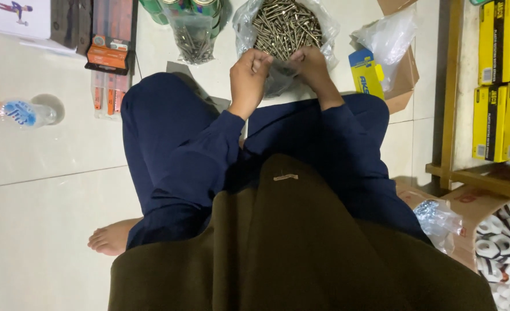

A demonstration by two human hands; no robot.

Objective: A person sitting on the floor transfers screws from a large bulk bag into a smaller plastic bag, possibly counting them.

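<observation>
Pale floor tiles (pixel 47 219) carry a clear bag of screws (pixel 285 23). Both the left hand (pixel 249 72) and right hand (pixel 312 66) pinch its near edge, fingers closed on plastic. Yellow boxes (pixel 502 80) fill a shelf to its right; a smaller screw bag (pixel 194 40) and orange packets (pixel 110 55) lie to its left.

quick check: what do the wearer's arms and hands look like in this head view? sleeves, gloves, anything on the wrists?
Both arms wear long dark navy fabric sleeves reaching the wrists. The left hand and right hand are bare: no gloves, and no rings, watch or bands visible from this angle. The sleeves are plain, with no markings showing.
</observation>
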